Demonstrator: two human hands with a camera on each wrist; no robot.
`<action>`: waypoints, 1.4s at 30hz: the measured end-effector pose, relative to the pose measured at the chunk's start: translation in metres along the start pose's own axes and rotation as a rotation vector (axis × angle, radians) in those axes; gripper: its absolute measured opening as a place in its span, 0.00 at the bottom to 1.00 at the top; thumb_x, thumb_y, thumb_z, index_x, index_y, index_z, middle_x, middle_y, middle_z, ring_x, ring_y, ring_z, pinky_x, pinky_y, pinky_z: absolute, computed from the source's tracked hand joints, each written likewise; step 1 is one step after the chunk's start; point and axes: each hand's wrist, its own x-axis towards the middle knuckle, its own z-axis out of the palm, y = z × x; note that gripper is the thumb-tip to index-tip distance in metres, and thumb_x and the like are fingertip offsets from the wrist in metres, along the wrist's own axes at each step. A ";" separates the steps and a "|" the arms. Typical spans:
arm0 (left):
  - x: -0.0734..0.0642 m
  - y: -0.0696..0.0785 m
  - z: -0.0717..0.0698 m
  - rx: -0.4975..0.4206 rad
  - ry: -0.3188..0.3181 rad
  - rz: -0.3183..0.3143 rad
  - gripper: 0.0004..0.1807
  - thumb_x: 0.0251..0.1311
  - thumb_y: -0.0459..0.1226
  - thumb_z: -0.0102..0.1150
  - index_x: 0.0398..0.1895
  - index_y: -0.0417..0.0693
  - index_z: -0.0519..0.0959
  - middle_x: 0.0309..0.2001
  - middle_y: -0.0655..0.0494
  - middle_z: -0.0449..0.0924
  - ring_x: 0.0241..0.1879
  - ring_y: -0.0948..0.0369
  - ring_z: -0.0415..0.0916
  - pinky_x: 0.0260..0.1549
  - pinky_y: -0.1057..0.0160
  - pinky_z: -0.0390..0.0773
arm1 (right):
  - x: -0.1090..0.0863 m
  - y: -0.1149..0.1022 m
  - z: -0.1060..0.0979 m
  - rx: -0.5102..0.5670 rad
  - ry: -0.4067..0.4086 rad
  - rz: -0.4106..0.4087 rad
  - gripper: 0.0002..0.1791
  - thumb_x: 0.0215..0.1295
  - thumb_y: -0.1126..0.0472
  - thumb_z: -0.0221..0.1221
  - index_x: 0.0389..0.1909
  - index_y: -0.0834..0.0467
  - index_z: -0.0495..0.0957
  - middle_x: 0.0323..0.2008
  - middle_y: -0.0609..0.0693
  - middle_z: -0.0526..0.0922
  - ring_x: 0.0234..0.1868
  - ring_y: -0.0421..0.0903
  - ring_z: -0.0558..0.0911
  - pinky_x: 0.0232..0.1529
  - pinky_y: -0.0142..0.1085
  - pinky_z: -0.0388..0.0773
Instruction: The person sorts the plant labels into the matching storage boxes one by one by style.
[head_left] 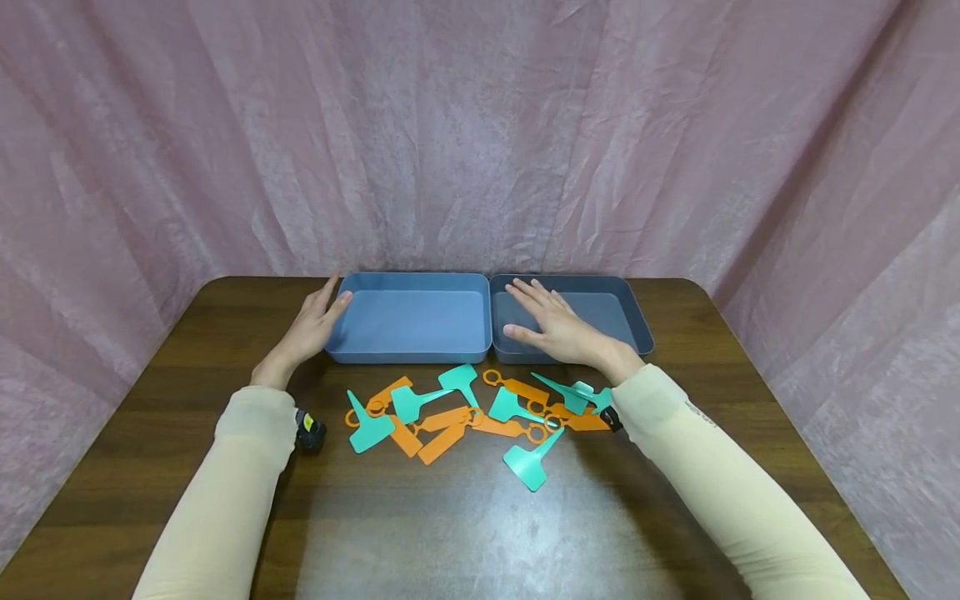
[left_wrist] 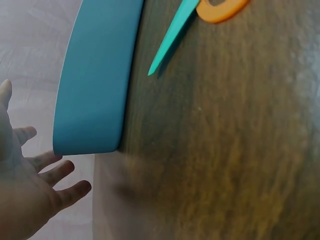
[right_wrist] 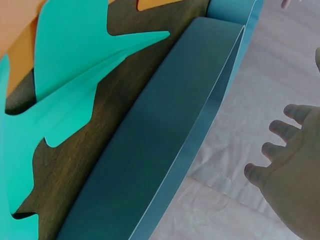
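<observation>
Fingers spread, my left hand [head_left: 306, 327] is at the left end of the blue tray [head_left: 420, 321]. In the left wrist view, its fingertips overlap the corner of that tray [left_wrist: 97, 85]. My right hand [head_left: 558, 327], palm down with straight fingers, hovers over the dark grey tray [head_left: 600, 304] and holds nothing. In front of both trays lie several teal T-shaped plant labels [head_left: 372, 432] and several orange tags with ring ends [head_left: 442, 444], mixed and partly overlapping. Some teal labels [right_wrist: 72, 55] appear large beside the dark tray's wall [right_wrist: 165, 115] in the right wrist view.
The two trays stand side by side along the back edge of the brown wooden table [head_left: 420, 542]. Pink curtains [head_left: 450, 133] hang behind and at both sides. One teal label [head_left: 531, 462] lies nearest the front. Each wrist carries a dark strapped device [head_left: 310, 432].
</observation>
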 end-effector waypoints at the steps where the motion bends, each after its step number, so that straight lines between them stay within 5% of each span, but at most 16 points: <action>1: 0.000 0.000 0.000 -0.002 0.000 -0.001 0.43 0.81 0.63 0.29 0.86 0.55 0.30 0.82 0.31 0.29 0.79 0.30 0.33 0.71 0.22 0.42 | -0.001 -0.001 0.001 0.003 -0.001 -0.002 0.45 0.80 0.37 0.50 0.86 0.50 0.42 0.85 0.48 0.38 0.84 0.51 0.32 0.82 0.55 0.30; 16: -0.006 -0.015 0.004 -0.095 0.003 -0.061 0.46 0.79 0.65 0.30 0.86 0.52 0.31 0.82 0.30 0.33 0.80 0.32 0.34 0.72 0.22 0.41 | -0.013 -0.012 0.013 0.041 -0.002 -0.081 0.44 0.81 0.38 0.50 0.86 0.49 0.43 0.85 0.50 0.40 0.84 0.51 0.34 0.82 0.57 0.33; 22: -0.009 -0.017 0.005 -0.131 0.002 -0.093 0.48 0.78 0.67 0.30 0.86 0.51 0.30 0.82 0.34 0.42 0.81 0.37 0.24 0.73 0.25 0.34 | -0.019 -0.017 0.016 0.089 -0.010 -0.079 0.44 0.80 0.36 0.50 0.86 0.45 0.43 0.85 0.50 0.41 0.84 0.53 0.37 0.82 0.57 0.35; 26: -0.011 -0.019 0.007 -0.178 -0.017 -0.107 0.48 0.78 0.66 0.31 0.86 0.50 0.29 0.83 0.36 0.39 0.81 0.39 0.23 0.75 0.27 0.32 | -0.023 -0.020 0.019 0.129 -0.017 -0.075 0.43 0.79 0.36 0.50 0.86 0.44 0.43 0.85 0.47 0.41 0.84 0.54 0.38 0.82 0.56 0.34; 33: -0.013 -0.023 0.007 -0.231 -0.048 -0.137 0.49 0.78 0.66 0.33 0.86 0.48 0.32 0.84 0.40 0.33 0.82 0.39 0.31 0.76 0.29 0.40 | -0.030 -0.023 0.023 0.152 -0.015 -0.078 0.43 0.80 0.37 0.51 0.86 0.43 0.44 0.85 0.47 0.41 0.84 0.55 0.39 0.80 0.64 0.40; 42: -0.013 -0.027 0.006 -0.306 -0.084 -0.140 0.40 0.84 0.54 0.34 0.86 0.43 0.37 0.84 0.38 0.34 0.82 0.39 0.34 0.78 0.35 0.46 | -0.037 -0.028 0.026 0.212 -0.008 -0.095 0.41 0.80 0.39 0.52 0.85 0.38 0.45 0.84 0.42 0.41 0.84 0.47 0.39 0.80 0.62 0.48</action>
